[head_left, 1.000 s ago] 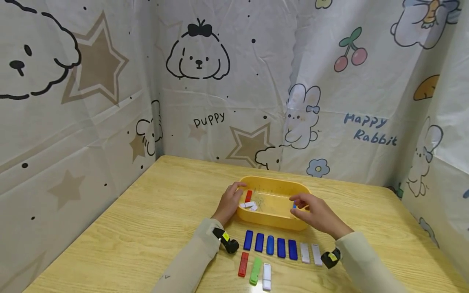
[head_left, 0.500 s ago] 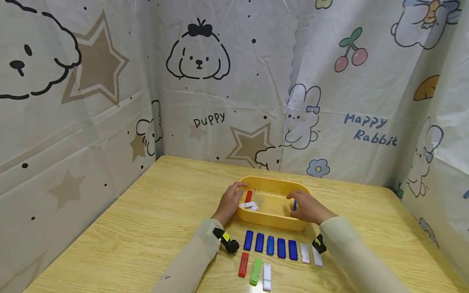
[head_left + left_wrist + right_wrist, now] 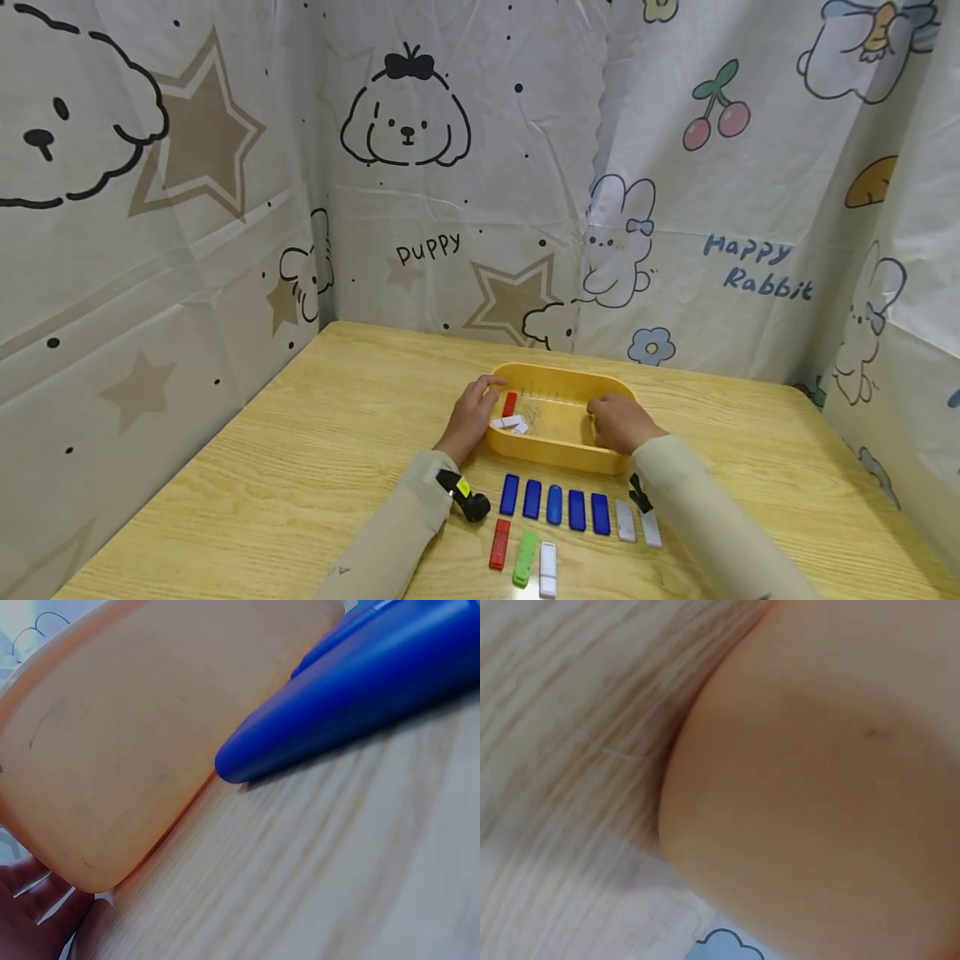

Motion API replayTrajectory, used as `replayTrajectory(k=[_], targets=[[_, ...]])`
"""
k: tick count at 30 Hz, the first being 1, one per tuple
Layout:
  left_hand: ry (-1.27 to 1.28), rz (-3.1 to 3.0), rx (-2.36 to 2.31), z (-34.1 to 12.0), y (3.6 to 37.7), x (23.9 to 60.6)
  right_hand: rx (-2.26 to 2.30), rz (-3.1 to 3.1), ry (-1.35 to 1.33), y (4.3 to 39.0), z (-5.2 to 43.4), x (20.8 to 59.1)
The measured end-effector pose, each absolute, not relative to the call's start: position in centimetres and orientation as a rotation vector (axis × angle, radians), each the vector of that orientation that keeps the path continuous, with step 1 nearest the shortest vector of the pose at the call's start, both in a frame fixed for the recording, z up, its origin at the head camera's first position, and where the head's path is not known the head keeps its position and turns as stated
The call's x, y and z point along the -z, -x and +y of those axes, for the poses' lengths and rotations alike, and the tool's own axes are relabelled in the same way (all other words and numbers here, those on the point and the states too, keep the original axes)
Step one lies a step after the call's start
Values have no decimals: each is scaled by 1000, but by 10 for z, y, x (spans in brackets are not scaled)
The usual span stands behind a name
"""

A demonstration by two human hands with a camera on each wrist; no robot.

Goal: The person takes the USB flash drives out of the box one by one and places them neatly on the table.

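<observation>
A yellow plastic tub (image 3: 555,452) stands on the table. My left hand (image 3: 467,417) rests against its left end, the fingers reaching along the rim; in the left wrist view these fingers (image 3: 56,900) touch the outer wall, loosely extended. My right hand (image 3: 624,423) dips into the tub's right end with bent fingers. It covers the spot of a blue stick, so whether it grips that stick is hidden. Inside the tub's left end lie a red stick (image 3: 509,404) and white sticks (image 3: 510,422), shaped like USB flash drives.
In front of the tub stands a row of several blue sticks (image 3: 554,505) and two white sticks (image 3: 625,521). Nearer lie a red stick (image 3: 499,544), a green stick (image 3: 525,558) and a white stick (image 3: 548,569). Printed cloth (image 3: 450,200) hangs around the table.
My right hand has moved slightly left and down into the tub, and its fingers have drawn together over the blue stick, now out of sight. The left hand has stayed in place.
</observation>
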State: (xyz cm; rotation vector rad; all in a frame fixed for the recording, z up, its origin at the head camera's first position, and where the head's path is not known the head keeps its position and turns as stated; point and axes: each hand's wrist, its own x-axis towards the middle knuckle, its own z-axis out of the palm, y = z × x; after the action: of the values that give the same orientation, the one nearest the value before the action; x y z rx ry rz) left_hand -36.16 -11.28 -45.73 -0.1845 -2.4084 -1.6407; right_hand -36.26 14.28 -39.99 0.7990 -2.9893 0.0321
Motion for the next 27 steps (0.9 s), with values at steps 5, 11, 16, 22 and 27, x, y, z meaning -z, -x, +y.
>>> replayTrajectory(k=[5,11,16,22,27], targets=[[195,-2415,1603,-112,362,458,-19,-2974,-812,360,143,399],[219,-2408,1595,-113,361,456,-153,-3028,-736,365,143,403],[210,-2414,1610,-113,359,457,-284,-3054,-677,367,143,407],[223,-2400,1615,-111,364,458,-359,-3058,-641,367,145,403],[228,-2394,1603,-112,364,459,-395,-3068,-614,369,145,405]])
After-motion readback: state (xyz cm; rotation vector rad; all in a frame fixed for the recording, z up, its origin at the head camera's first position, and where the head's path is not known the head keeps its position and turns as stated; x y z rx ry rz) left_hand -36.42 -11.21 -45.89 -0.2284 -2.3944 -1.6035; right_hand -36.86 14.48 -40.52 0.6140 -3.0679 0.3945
